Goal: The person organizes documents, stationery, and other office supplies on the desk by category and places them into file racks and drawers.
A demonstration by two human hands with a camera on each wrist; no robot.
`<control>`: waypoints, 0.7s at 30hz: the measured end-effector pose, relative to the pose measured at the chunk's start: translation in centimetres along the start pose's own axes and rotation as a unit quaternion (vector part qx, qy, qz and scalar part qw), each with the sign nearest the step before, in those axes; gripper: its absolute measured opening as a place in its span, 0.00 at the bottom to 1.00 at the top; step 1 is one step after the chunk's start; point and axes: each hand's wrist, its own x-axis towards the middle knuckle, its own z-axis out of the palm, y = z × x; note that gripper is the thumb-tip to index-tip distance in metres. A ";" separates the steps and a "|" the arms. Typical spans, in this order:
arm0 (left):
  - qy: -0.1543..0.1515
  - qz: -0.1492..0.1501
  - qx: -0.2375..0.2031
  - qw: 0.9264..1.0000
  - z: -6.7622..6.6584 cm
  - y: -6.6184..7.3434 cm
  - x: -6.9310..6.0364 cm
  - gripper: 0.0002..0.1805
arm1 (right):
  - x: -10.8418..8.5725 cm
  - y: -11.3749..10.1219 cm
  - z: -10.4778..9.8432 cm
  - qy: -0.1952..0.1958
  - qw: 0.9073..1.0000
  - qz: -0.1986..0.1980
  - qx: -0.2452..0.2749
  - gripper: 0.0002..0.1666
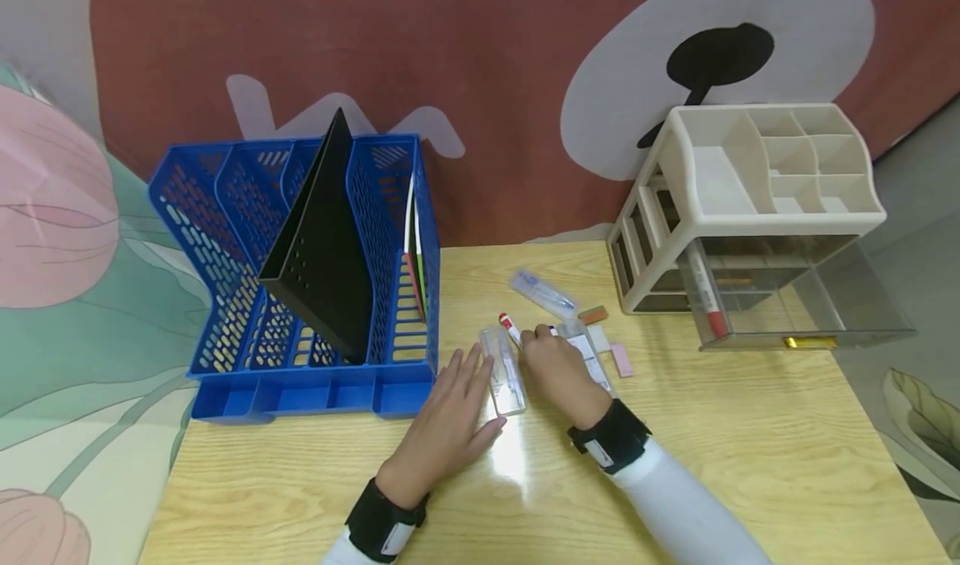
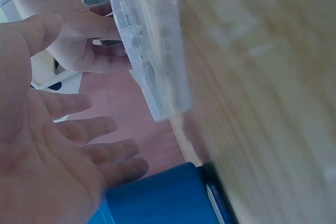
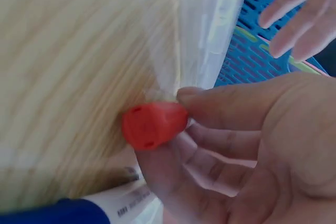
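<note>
Lying between the thumb and fingers of the right hand [image 1: 562, 377], a red-and-white marker [image 1: 509, 329] is pinched by its red end, while its other end is pointed away past the fingertips. Close below that grip, a blue-and-white marker [image 3: 118, 203] is seen. To the left, a clear box [image 1: 506, 373] is flanked by the left hand [image 1: 450, 415], whose fingers are held straight and slightly spread, with nothing grasped. Right of the right hand, a labelled pack [image 1: 591, 361] and a pink block [image 1: 622, 360] are laid on the table [image 1: 675, 415]; a clear pouch [image 1: 543, 293] is placed beyond. Farther out, a black folder [image 1: 330, 273] is held in a blue rack [image 1: 315, 394] at left, and a cream organizer [image 1: 686, 207] is stood at right, its clear drawer [image 1: 750, 342] pulled out.
</note>
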 end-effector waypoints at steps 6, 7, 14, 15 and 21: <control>0.011 0.002 -0.002 1.000 0.3 0.0 0.1 0.44 | -1.1 0.8 -0.6 -0.030 0.996 0.006 0.082 0.14; 0.013 0.003 0.000 1.000 0.3 0.0 0.1 0.44 | -1.3 1.0 -0.8 -0.031 0.995 0.009 0.100 0.14; 0.014 0.000 0.001 1.000 0.3 0.0 0.2 0.44 | -3.1 2.2 -1.7 -0.029 0.977 0.025 0.208 0.21; 0.013 0.000 0.001 1.000 0.3 0.1 0.2 0.44 | -3.3 2.3 -1.9 -0.031 0.974 0.022 0.223 0.22; 0.005 -0.005 -0.010 1.000 0.1 0.3 0.4 0.43 | -4.4 2.5 -2.7 -0.029 0.958 -0.007 0.287 0.21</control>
